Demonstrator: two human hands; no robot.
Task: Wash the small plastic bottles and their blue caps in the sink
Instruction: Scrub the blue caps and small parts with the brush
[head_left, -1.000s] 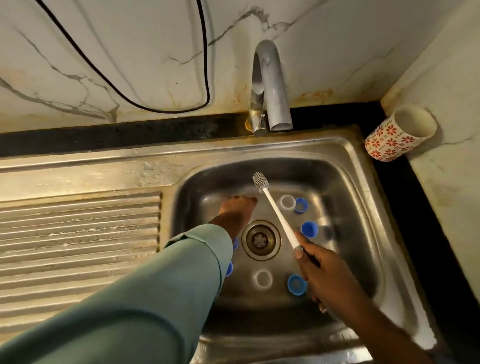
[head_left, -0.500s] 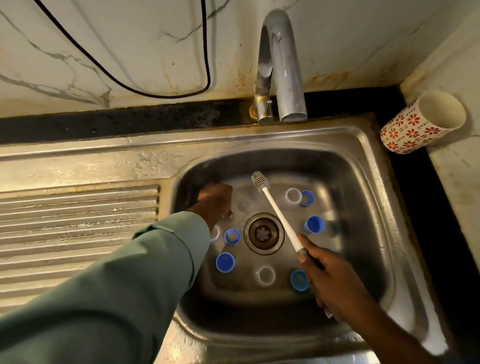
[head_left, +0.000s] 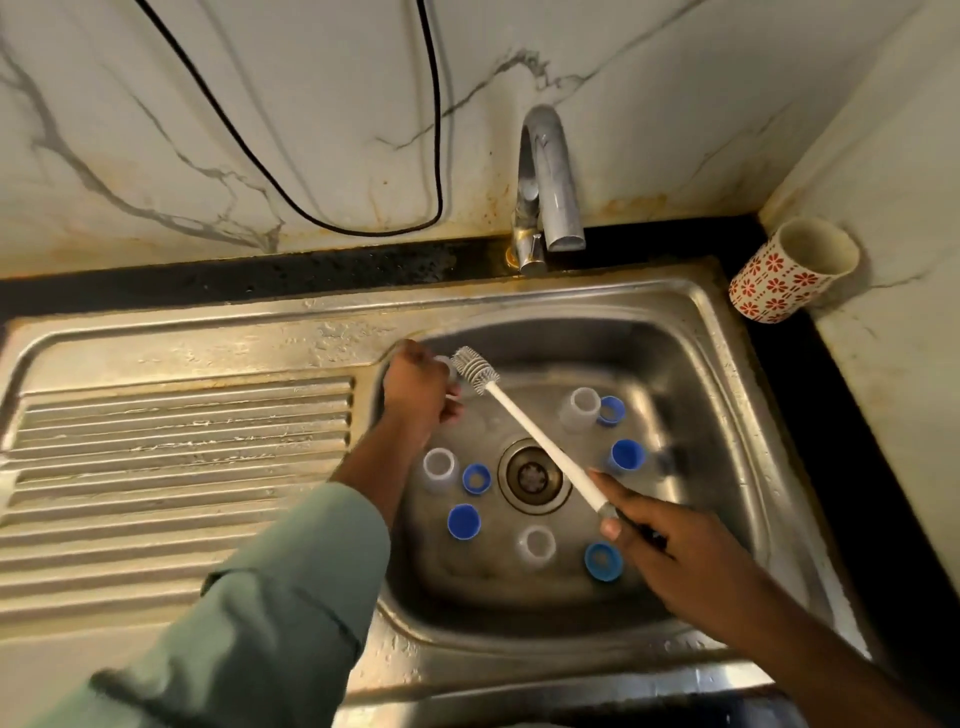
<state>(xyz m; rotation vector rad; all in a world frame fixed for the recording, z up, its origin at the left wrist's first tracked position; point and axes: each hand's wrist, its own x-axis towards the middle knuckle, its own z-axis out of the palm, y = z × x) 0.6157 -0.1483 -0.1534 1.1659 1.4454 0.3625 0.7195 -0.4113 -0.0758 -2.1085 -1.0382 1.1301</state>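
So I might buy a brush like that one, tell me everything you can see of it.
The brush is long and thin, with a straight white stem that looks like plastic, a short head of pale grey bristles and a grey collar leading to a dark grip. The right hand holds that grip. It slants up to the left across the sink, passing over the drain, and its bristles meet a small clear bottle held in the left hand.
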